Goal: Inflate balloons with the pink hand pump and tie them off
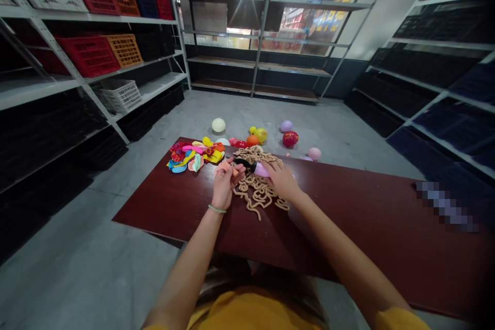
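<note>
My left hand [223, 185] pinches a limp peach-coloured balloon [225, 167] above the dark red table [340, 206]. In my right hand [283, 179] is a lilac tool with a black front end [261, 169], which looks like a balloon hand pump. Its black end points left and lies close to my left fingers; I cannot tell whether it touches the balloon. Beneath both hands spreads a tangled heap of beige rope-like cord [260, 193]. Left of my left hand lies a pile of deflated balloons [195, 153] in several colours.
Inflated balloons rest on the floor past the table, among them a white one [218, 125], a red one [290, 138] and a pink one [314, 153]. A blurred-out item [444, 205] lies at the table's right. Shelves with plastic crates [91, 55] line the left wall.
</note>
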`<state>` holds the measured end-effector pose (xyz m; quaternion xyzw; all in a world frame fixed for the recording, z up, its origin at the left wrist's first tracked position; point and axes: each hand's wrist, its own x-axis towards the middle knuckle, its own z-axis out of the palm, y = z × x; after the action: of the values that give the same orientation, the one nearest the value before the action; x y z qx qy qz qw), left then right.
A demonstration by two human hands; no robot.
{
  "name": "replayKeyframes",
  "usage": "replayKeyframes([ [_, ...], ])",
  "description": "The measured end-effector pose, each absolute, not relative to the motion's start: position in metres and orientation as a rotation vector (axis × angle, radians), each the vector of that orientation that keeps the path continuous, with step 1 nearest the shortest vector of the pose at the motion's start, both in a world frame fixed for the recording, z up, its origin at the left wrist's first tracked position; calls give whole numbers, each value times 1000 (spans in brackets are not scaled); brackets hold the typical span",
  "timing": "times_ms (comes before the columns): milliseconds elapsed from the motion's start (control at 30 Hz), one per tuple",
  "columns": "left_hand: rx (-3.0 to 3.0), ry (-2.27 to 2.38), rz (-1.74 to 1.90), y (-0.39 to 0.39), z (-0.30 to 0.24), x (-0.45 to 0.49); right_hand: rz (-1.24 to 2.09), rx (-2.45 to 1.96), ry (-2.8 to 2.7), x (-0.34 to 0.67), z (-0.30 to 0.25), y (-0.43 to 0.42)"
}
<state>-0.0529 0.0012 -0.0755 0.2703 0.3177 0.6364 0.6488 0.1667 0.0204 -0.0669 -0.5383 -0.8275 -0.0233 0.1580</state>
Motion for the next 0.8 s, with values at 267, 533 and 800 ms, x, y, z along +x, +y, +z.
replayKeyframes([
  [267,646,611,1429,1,-78,-51,-164,-1635,-2385,165,-73,12],
  [533,614,630,1471,2,-81,-44,-205,-1601,-2319,192,-52,-39],
  [800,469,656,1579,5,-60,-26,-171,-1511,-2291,220,-61,-103],
])
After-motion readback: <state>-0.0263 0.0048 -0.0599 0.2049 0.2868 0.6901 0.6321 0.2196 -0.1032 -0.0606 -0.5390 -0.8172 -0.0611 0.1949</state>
